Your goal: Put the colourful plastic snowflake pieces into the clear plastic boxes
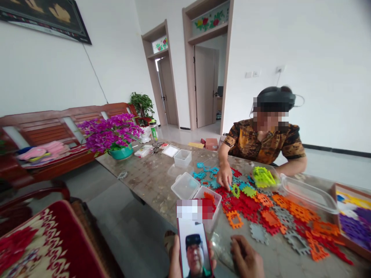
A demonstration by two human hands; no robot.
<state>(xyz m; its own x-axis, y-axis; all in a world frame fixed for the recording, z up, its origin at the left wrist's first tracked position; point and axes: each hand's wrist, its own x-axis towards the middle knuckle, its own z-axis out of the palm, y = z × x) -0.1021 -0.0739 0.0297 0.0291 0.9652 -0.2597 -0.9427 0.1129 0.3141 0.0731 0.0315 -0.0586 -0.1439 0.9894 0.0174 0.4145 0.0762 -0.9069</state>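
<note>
A smartphone (194, 255) is in my left hand (175, 258), which wraps round it from below with fingers on both sides. A person's face under a dark headset shows on its screen. My right hand (247, 258) rests at the near table edge with its fingers curled in and no object visible in it. Nearest to it lies a grey square interlocking piece (259, 233). An orange frame-shaped piece (234, 219) is a little farther off. Just behind the phone stands a clear plastic box (218, 204) with red and orange pieces inside, its lid (186, 186) swung open.
Across the table (150, 173) sits a person in a patterned shirt (246, 139), one hand (225, 175) at the pieces. A tub of lime-green pieces (263, 177), a carton with purple pieces (355, 224) and a flower pot (121, 152) stand there. A red-covered seat (55, 239) is left.
</note>
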